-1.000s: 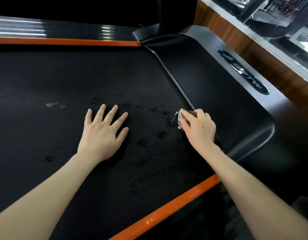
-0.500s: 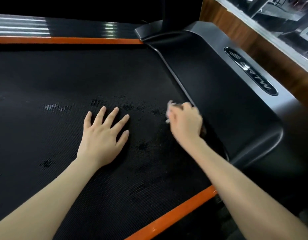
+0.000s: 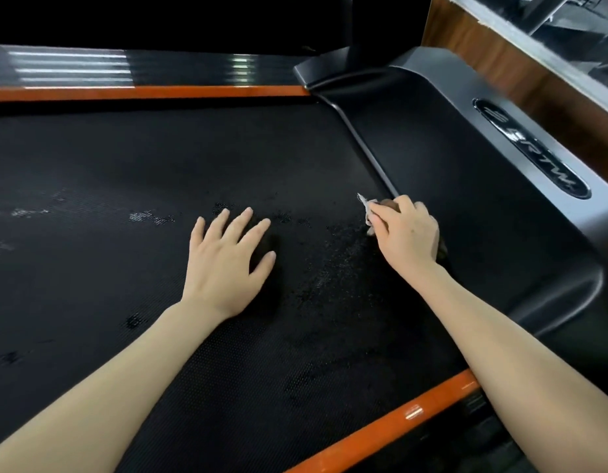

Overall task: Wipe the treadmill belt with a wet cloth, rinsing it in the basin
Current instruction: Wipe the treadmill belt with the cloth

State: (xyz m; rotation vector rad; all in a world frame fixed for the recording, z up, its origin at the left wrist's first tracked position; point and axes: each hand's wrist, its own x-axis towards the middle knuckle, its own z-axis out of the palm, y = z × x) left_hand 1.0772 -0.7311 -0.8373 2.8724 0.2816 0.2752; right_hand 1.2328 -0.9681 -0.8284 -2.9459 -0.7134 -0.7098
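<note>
The black textured treadmill belt [image 3: 159,165] fills most of the view, with damp patches and pale smears across its middle. My left hand [image 3: 227,257] lies flat on the belt, fingers spread, holding nothing. To its right my right hand [image 3: 406,233] is closed around a small cloth [image 3: 365,208], which it presses on the belt next to the motor cover's edge. Only a pale frayed corner and a brownish bit of the cloth show past my fingers. No basin is in view.
The dark motor cover [image 3: 466,186] with a logo badge [image 3: 531,148] rises at the right. Orange side rails run along the far edge [image 3: 142,92] and the near edge [image 3: 398,418]. A wooden wall base [image 3: 534,83] stands at the back right.
My right hand with the cloth slid left over the belt half a second ago, then back right to the motor cover's edge. My left hand has stayed flat in place.
</note>
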